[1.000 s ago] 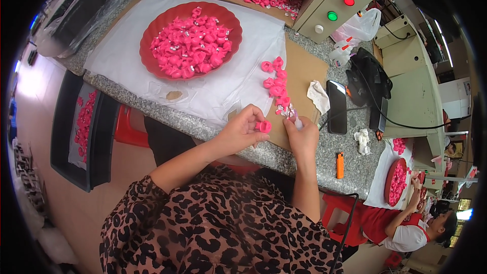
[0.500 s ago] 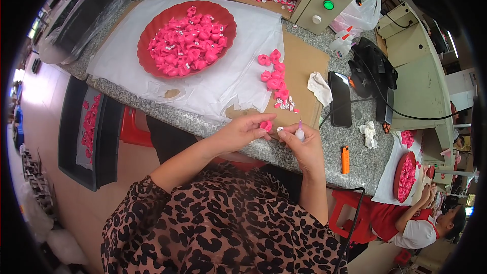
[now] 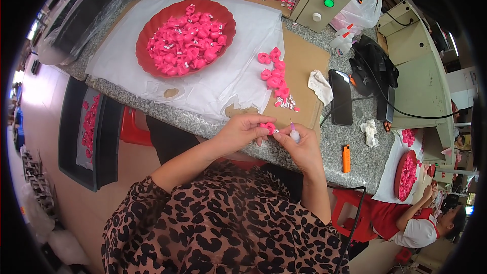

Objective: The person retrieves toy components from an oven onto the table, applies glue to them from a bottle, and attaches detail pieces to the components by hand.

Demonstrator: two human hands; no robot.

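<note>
At the table's front edge, my left hand [image 3: 244,129] is closed on a small pink plastic piece [image 3: 268,127], pinched between thumb and fingers. My right hand [image 3: 303,147] grips a small white bottle [image 3: 294,135] with a purple needle tip pointing up. A tiny white part [image 3: 276,131] shows at the tips of its thumb and finger, against the pink piece. Just beyond my hands, loose pink pieces [image 3: 274,80] and small white parts [image 3: 287,103] lie on brown cardboard [image 3: 304,61]. A red scalloped bowl [image 3: 143,53] on white paper holds many pink pieces.
On the right lie a white cloth [image 3: 319,87], a black phone [image 3: 340,97], an orange lighter [image 3: 346,159] and crumpled tissue [image 3: 370,133]. At the back stands a machine [image 3: 318,0] with red and green buttons. Farther right, a person [image 3: 417,227] works beside another bowl [image 3: 401,183].
My right hand has moved left toward my left hand, bringing the tiny white part up to the pink piece. The bottle came along with it.
</note>
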